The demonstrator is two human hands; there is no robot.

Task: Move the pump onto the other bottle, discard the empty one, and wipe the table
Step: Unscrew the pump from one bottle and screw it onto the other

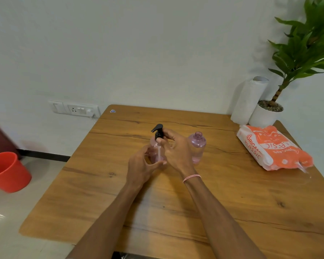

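The pump bottle [156,148], a clear pink container, stands upright near the centre of the wooden bench [176,199]. The black pump [158,131] sits on its neck, spout pointing left. The left hand [141,165] is wrapped around the lower body of the pump bottle, thumb across its front. The right hand [176,148] is closed on the collar of the pump, fingertips pinching just below the black head. A second pink bottle [197,146], uncapped with its threaded neck open, stands upright just right of the pump bottle, partly behind the right hand. Further right of the pump bottle, an orange-and-white tissue pack [273,146] lies flat on the bench. Behind the pack, a paper towel roll [249,100] and a white plant pot [266,114] stand at the bench's far right corner. Left of the pump bottle, off the bench, a red bucket [7,172] rests on the floor.
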